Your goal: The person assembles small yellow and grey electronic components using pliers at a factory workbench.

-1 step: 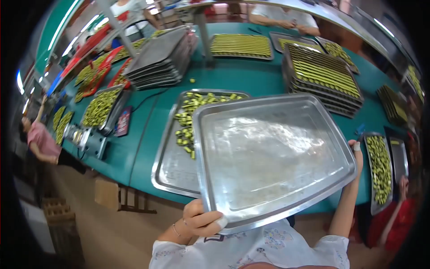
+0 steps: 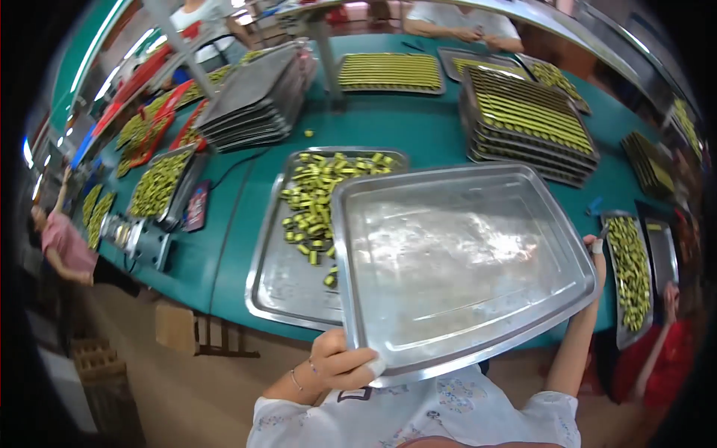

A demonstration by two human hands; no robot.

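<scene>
A bare metal tray [image 2: 463, 261] is tilted up in front of me, held at two of its edges. My left hand [image 2: 342, 364] is closed on its near left corner, with white wrapping on a fingertip. My right hand [image 2: 595, 252] grips the right edge, its fingers partly hidden behind the rim. Below and to the left, a second metal tray [image 2: 287, 291] lies on the green table [image 2: 209, 254]. Short green-and-dark cylindrical pieces [image 2: 317, 194] lie loose in its far part. The raised tray covers this second tray's right side.
A stack of metal trays [image 2: 246, 112] stands at the back left, and stacked trays [image 2: 530, 127] with rows of green pieces stand at the back right. A small metal machine [image 2: 142, 240] sits at left. A co-worker's red-clothed arm [image 2: 653, 366] is near a narrow-looking tray [image 2: 629, 280] of pieces.
The held tray has shifted slightly right relative to the tray beneath, uncovering more loose pieces. The whole view has moved a little. Both hands keep their grip.
</scene>
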